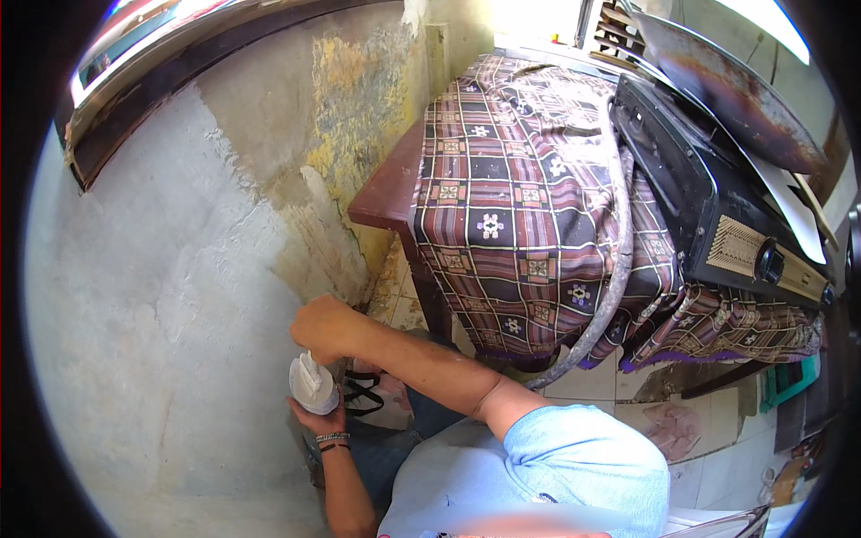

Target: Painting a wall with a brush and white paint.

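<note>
My left hand (323, 418) cradles a small white cup (325, 402) of whitish paste or paint from below, close to the wall. Above it, my right hand (324, 329) grips a white-coated tool (309, 376) whose lower end is in the cup. The handle is hidden in my fist, so I cannot tell whether it is a brush or a spatula. Beside both hands stands a wall (168, 323), pale grey over its lower left part. Bare, flaking yellow plaster (350, 101) shows farther along it.
A wooden table (393, 178) under a plaid cloth (491, 202) stands ahead and to the right. On it are a black gas stove (672, 161), a large rusty pan (726, 87) and a draped grey hose (617, 255). A dark wooden ledge (202, 64) juts out above the wall.
</note>
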Demonstrator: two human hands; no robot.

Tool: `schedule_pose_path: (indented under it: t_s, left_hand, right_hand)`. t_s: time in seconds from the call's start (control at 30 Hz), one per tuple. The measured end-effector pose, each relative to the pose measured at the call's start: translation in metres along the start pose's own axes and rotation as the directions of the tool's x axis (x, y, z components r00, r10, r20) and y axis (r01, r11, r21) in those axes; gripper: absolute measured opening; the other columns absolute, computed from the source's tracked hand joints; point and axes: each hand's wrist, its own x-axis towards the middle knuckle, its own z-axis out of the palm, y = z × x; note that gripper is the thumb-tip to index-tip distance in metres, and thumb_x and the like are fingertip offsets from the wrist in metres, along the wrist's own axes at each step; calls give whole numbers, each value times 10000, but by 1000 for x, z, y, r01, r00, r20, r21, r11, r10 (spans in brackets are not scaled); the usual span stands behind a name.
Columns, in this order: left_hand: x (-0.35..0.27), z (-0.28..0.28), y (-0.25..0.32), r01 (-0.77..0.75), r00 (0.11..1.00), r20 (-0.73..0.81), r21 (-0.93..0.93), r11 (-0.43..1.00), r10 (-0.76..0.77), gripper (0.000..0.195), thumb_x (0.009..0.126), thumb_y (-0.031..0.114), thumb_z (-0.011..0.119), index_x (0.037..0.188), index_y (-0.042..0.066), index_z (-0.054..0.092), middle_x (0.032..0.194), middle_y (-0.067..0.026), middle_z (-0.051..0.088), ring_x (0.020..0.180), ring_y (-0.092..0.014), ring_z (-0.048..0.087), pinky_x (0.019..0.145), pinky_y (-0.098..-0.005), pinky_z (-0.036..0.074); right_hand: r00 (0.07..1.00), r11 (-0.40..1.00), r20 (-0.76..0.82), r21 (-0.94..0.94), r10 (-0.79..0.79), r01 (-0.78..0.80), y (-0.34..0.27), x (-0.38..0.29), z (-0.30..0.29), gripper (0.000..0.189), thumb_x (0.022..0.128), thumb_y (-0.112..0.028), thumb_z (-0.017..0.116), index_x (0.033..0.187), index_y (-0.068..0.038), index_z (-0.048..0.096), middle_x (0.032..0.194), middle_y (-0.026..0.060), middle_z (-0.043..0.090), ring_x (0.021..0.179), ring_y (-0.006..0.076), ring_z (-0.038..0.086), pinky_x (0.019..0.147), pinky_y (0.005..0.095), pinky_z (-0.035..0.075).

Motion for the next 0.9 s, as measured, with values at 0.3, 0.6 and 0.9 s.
schedule_pose_path:
  t_s: [0.3,0.6,0.9]
  left_hand:
    - [3,26,-8,18,996,87,20,1000,-20,706,842,672,353,1340,177,426,1334,-80,472,1205,-300,449,946,-533,389]
    - [-3,24,3,40,983,184,-54,998,-30,745,837,696,341,1336,149,433,1308,-101,492,1148,-300,504,914,-490,441]
    - [-2,26,6,47,990,139,-127,991,-30,775,835,699,345,1354,126,403,1323,-119,471,1164,-310,492,920,-489,448]
  right_hand:
    - [999,996,-18,77,51,-49,34,-14,-20,224,616,-221,659,806,-110,702,767,144,655,780,337,632,677,437,497]
    - [1000,982,13,187,28,-29,32,-16,-26,268,637,-239,678,867,-104,703,793,139,657,796,324,628,690,411,488]
    - [996,906,70,416,55,-79,57,-20,-21,257,677,-210,667,877,-53,701,708,114,652,658,224,617,623,326,465]
